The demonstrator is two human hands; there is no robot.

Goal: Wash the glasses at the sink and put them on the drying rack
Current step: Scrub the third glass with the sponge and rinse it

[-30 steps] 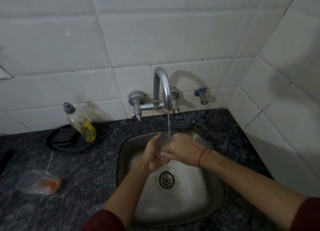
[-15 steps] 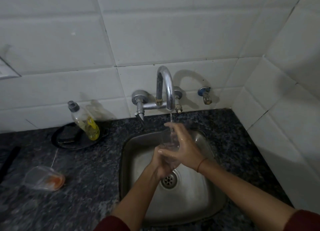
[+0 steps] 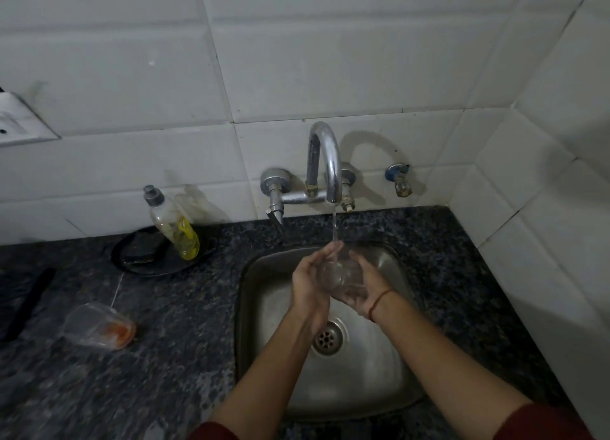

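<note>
A clear drinking glass (image 3: 340,272) is held over the steel sink (image 3: 389,367), under the thin stream of water from the chrome tap (image 3: 325,162). My right hand (image 3: 366,291) cups the glass from below and the right, fingers curled round it. My left hand (image 3: 310,281) lies against the glass's left side, fingers stretched up to the stream. A second glass (image 3: 99,325) with an orange residue at its bottom lies on its side on the dark counter, left of the sink.
A bottle of yellow dish soap (image 3: 173,225) stands on a black round plate (image 3: 158,258) behind the counter's left part. White tiled walls close the back and right. A small blue valve (image 3: 399,178) sticks out right of the tap. A socket (image 3: 16,122) is far left.
My right hand has turned from gripping the glass from above to cupping it from below. The glass has tilted and my left hand has risen along its side.
</note>
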